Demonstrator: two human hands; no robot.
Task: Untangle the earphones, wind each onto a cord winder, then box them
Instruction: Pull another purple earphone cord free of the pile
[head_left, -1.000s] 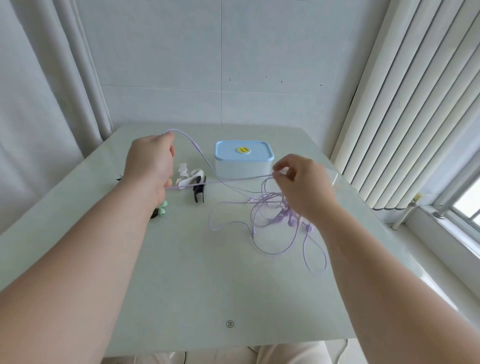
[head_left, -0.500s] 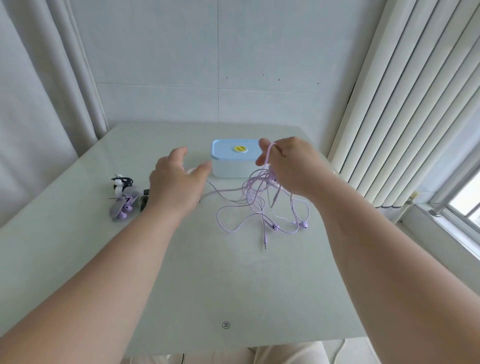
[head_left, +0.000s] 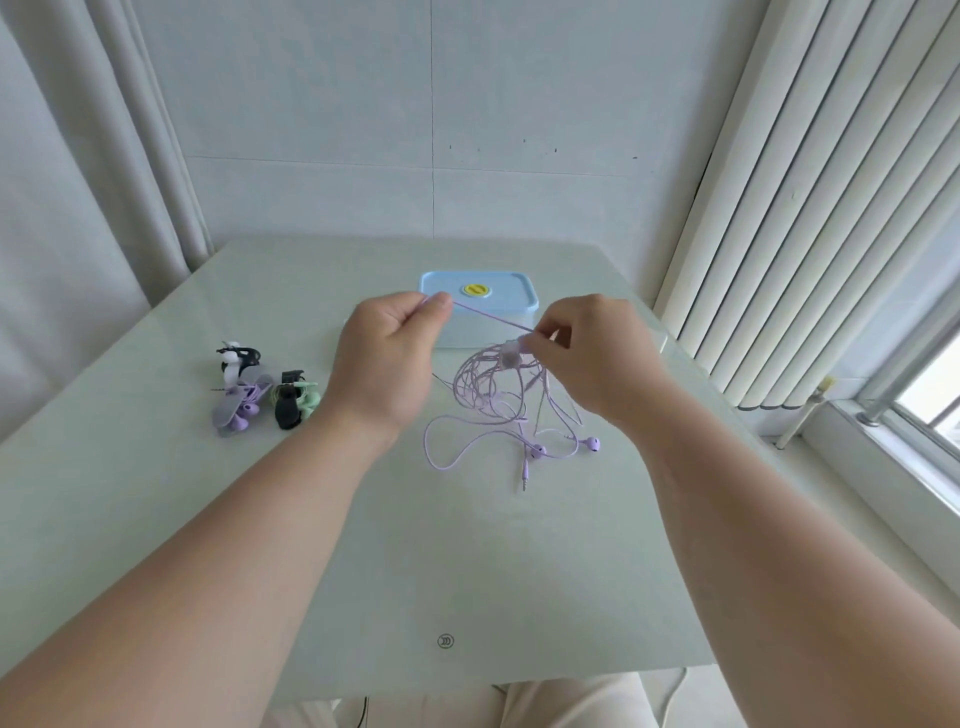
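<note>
Since half a second ago the left hand (head_left: 387, 358) has gone from an open reach to a pinching grip on the purple cord (head_left: 492, 317). The cord now runs taut to the right hand (head_left: 587, 353), whose fingertips pinch it above the tangle. The rest of the purple earphones (head_left: 592, 444) hangs down and trails onto the worktop (head_left: 363, 545) at its middle, just before the blue-lidded box (head_left: 478, 291) by the far edge. Three wound earphone sets (head_left: 240, 413) lie toward the left edge.
</note>
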